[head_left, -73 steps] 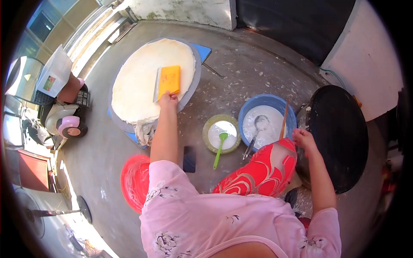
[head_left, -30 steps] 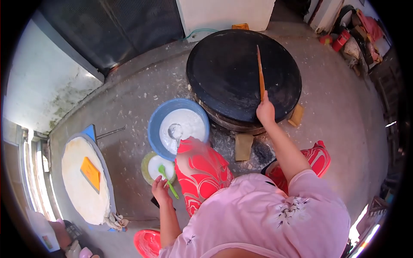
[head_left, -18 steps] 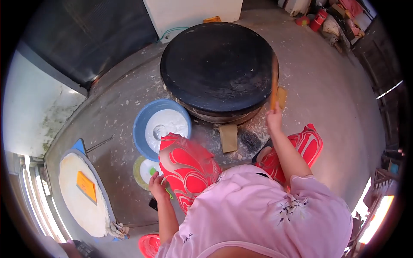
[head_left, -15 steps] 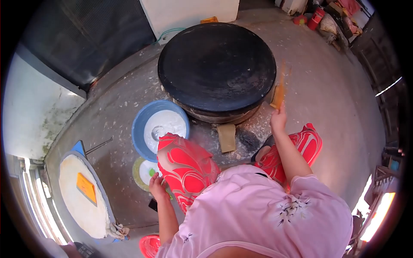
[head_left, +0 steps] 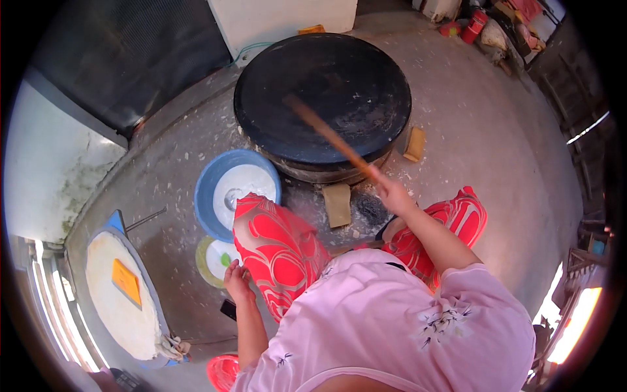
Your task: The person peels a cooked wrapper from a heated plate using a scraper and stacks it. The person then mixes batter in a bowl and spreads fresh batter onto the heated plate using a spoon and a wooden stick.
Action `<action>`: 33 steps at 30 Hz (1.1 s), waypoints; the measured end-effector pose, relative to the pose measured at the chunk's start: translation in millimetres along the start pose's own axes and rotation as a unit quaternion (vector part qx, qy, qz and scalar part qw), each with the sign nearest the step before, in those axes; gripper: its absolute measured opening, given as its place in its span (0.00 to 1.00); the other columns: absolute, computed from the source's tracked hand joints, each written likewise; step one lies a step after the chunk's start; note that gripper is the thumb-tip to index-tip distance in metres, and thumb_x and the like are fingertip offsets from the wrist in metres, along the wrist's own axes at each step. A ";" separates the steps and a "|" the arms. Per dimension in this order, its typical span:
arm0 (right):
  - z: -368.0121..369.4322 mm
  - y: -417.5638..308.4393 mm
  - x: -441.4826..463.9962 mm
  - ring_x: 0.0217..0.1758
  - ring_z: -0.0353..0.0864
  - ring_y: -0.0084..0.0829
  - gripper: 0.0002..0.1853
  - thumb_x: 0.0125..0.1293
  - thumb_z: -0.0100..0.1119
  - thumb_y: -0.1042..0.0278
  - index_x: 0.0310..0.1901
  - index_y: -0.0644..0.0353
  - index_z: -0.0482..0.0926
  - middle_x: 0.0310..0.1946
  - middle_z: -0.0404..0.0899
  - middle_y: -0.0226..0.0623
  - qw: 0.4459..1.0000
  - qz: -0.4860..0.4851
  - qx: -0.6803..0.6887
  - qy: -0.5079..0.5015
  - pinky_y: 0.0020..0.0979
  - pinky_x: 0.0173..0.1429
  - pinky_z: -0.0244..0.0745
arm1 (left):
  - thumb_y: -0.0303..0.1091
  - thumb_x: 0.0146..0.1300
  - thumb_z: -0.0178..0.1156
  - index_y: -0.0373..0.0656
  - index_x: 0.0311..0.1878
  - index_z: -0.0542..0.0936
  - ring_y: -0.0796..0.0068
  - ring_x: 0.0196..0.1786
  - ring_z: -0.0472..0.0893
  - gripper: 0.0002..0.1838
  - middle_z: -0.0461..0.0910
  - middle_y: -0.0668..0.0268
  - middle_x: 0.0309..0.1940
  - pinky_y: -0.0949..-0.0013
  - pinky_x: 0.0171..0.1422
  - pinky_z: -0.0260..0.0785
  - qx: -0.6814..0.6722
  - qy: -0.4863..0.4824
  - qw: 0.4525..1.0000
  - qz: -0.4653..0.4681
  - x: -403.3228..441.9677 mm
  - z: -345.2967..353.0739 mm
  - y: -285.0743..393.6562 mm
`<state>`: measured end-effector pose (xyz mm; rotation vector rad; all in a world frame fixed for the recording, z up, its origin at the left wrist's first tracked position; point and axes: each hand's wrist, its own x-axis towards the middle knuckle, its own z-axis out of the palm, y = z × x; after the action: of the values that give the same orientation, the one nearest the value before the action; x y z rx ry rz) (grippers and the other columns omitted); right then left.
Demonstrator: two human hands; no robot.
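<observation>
In my right hand (head_left: 392,194) is a long wooden stick (head_left: 333,136), slightly smeared by motion, gripped at its near end. The stick reaches left over a large round black griddle (head_left: 313,78) in front of me; whether it touches the surface I cannot tell. My left hand (head_left: 238,279) hangs beside my left knee, fingers loosely bent and apart, with nothing seen in it. Just beyond its fingertips is a yellow-green bowl (head_left: 204,261) with white contents and a small green thing (head_left: 226,259). A blue basin (head_left: 201,196) of white batter stands left of the griddle.
At the left, a round board covered in pale cloth (head_left: 108,297) carries an orange scraper-like piece (head_left: 127,282). A yellow block (head_left: 415,144) lies right of the griddle, and a tan piece (head_left: 337,206) leans below it. A dark phone-like object (head_left: 228,309) lies near my left wrist.
My right hand has moved left and a little down, swinging the stick from beside the griddle to across it. My left hand stays by my knee; the view has shifted slightly.
</observation>
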<state>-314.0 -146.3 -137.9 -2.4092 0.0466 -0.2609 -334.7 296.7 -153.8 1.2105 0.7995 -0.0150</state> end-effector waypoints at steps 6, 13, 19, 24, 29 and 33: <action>0.0 -20.7 41.3 0.27 0.72 0.25 0.29 0.60 0.44 0.79 0.64 0.45 0.59 0.25 0.74 0.37 0.913 0.317 0.206 0.156 0.28 0.38 0.71 | 0.24 0.57 0.49 0.35 0.48 0.72 0.79 0.36 0.75 0.15 0.74 0.65 0.38 0.78 0.33 0.67 0.040 0.035 0.998 0.018 1.0 -5.3 -3.5; 15.4 -117.9 67.3 0.25 0.74 0.34 0.26 0.59 0.46 0.77 0.60 0.45 0.65 0.22 0.74 0.39 0.980 -0.108 0.003 -0.168 0.31 0.35 0.70 | 0.26 0.56 0.50 0.35 0.48 0.72 0.80 0.36 0.74 0.15 0.74 0.68 0.38 0.77 0.33 0.65 0.055 0.045 0.997 0.014 1.2 -18.9 -18.1; -42.8 -192.2 130.2 0.24 0.75 0.32 0.17 0.61 0.49 0.71 0.53 0.48 0.73 0.20 0.74 0.36 0.986 -0.090 -0.023 -0.140 0.29 0.33 0.69 | 0.28 0.54 0.53 0.40 0.49 0.74 0.72 0.40 0.74 0.17 0.74 0.64 0.38 0.72 0.41 0.65 0.235 0.117 0.958 0.119 33.5 -62.2 -68.2; -44.1 -262.5 134.8 0.27 0.77 0.35 0.15 0.58 0.53 0.70 0.48 0.52 0.76 0.25 0.78 0.39 0.959 -0.156 -0.043 -0.231 0.30 0.34 0.71 | 0.41 0.52 0.59 0.48 0.58 0.66 0.57 0.63 0.56 0.29 0.59 0.55 0.59 0.50 0.57 0.57 0.634 0.214 0.741 0.063 24.9 -51.9 -72.8; 18.5 -302.7 122.0 0.36 0.78 0.41 0.16 0.51 0.57 0.66 0.45 0.51 0.78 0.30 0.79 0.42 0.866 -0.324 -0.169 -0.340 0.39 0.41 0.72 | 0.42 0.52 0.59 0.47 0.63 0.57 0.51 0.62 0.59 0.35 0.47 0.55 0.65 0.48 0.54 0.62 0.633 0.182 0.751 -0.053 54.9 -65.7 -99.4; 100.6 -335.9 100.9 0.37 0.79 0.40 0.11 0.49 0.55 0.71 0.36 0.59 0.81 0.31 0.80 0.41 0.761 -0.338 -0.345 -0.433 0.37 0.41 0.74 | 0.39 0.54 0.56 0.41 0.56 0.65 0.46 0.46 0.73 0.27 0.63 0.49 0.55 0.54 0.48 0.68 0.537 0.168 0.825 -0.046 77.1 -81.4 -103.4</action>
<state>-207.6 161.3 26.8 -2.9126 -1.3844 0.7063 -365.0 355.0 -291.4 2.2847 1.2188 -0.3885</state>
